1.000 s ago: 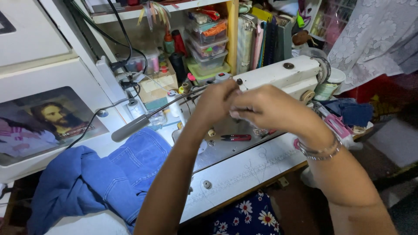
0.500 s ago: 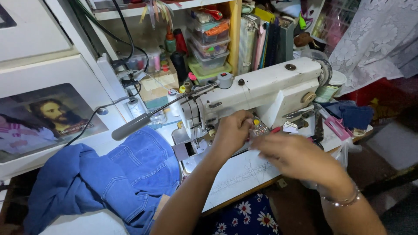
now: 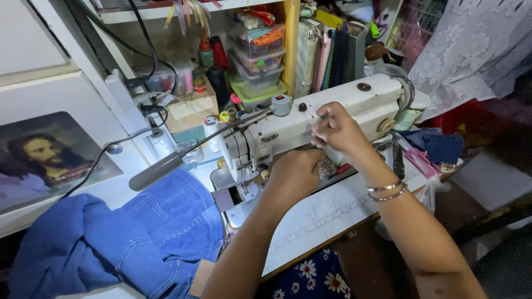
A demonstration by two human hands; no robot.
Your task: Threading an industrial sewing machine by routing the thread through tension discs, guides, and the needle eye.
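Note:
A white sewing machine (image 3: 343, 105) stands on the table, and blue denim cloth (image 3: 138, 238) is heaped to its left. My left hand (image 3: 296, 173) rests on the machine bed just right of the needle area. Its fingers curl down out of sight, next to a small round metal part (image 3: 327, 167). My right hand (image 3: 339, 130) is raised in front of the machine's arm with its fingertips pinched together. I cannot make out a thread between them. Two bangles (image 3: 388, 191) sit on my right wrist.
A grey lamp arm (image 3: 160, 169) reaches across the machine's left end. Thread spools (image 3: 213, 58), stacked plastic boxes (image 3: 257, 55) and books (image 3: 327, 50) fill the shelf behind. A framed picture (image 3: 44, 158) lies at left. Pink tools (image 3: 421, 161) and dark cloth (image 3: 438, 145) lie at right.
My right hand has risen from the table's front up to the machine's arm. My left hand has stayed by the needle area.

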